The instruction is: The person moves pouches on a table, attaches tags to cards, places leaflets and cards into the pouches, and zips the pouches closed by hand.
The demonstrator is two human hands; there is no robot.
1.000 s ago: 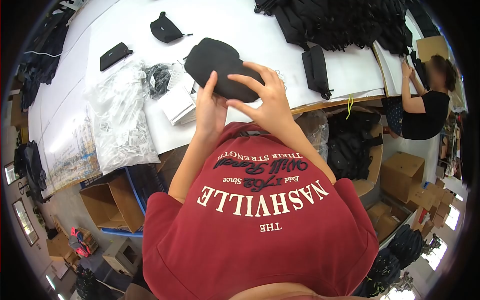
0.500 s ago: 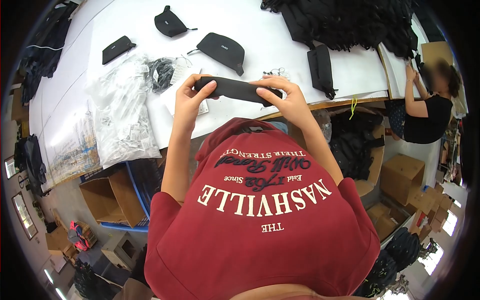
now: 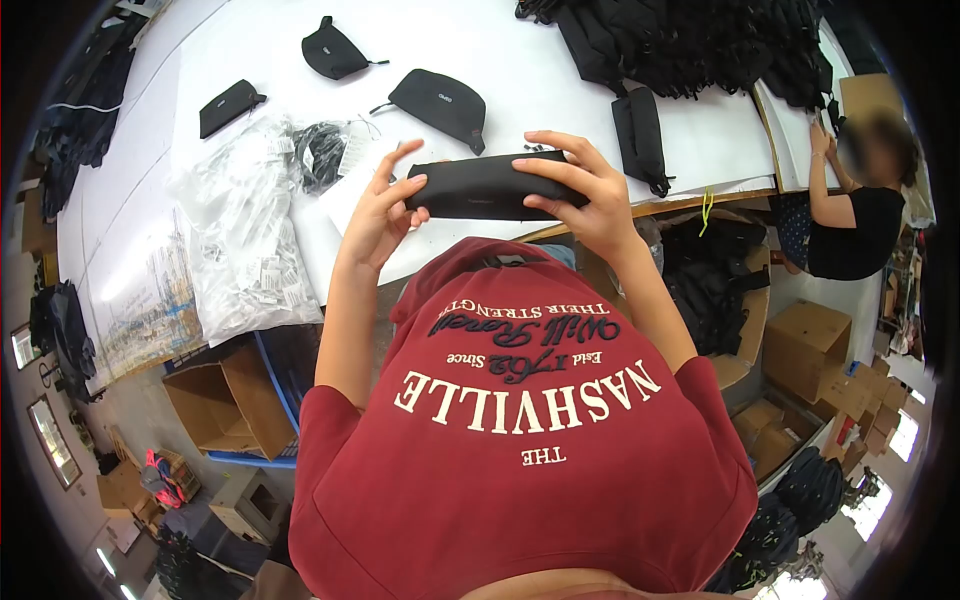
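Observation:
Over the table's near edge, a slim black pouch [image 3: 480, 190] is held level between both hands, a broad flat side showing with a tiny faint mark on it. My left hand [image 3: 385, 210] pinches its left end, with one finger raised away. At the other end, my right hand [image 3: 590, 195] grips with fingers over the upper side and thumb at the lower edge. Just beyond lies a black pouch with a small white logo [image 3: 440, 105]. Two similar ones, a rounded pouch [image 3: 332, 50] and a narrower pouch [image 3: 230, 108], lie farther left. Another black pouch [image 3: 638, 135] rests to the right.
On the white-covered table [image 3: 530, 50] are clear plastic bags with labels [image 3: 245, 230], a bundle of black cords [image 3: 322, 150] and a heap of black bags [image 3: 690, 45]. An open carton of black items [image 3: 710, 280] stands below the edge. Another person [image 3: 855, 220] works at right.
The pouch has turned so that a broader side shows, and it sits slightly lower. My left fingers have loosened and spread; my right fingers have shifted over the upper side.

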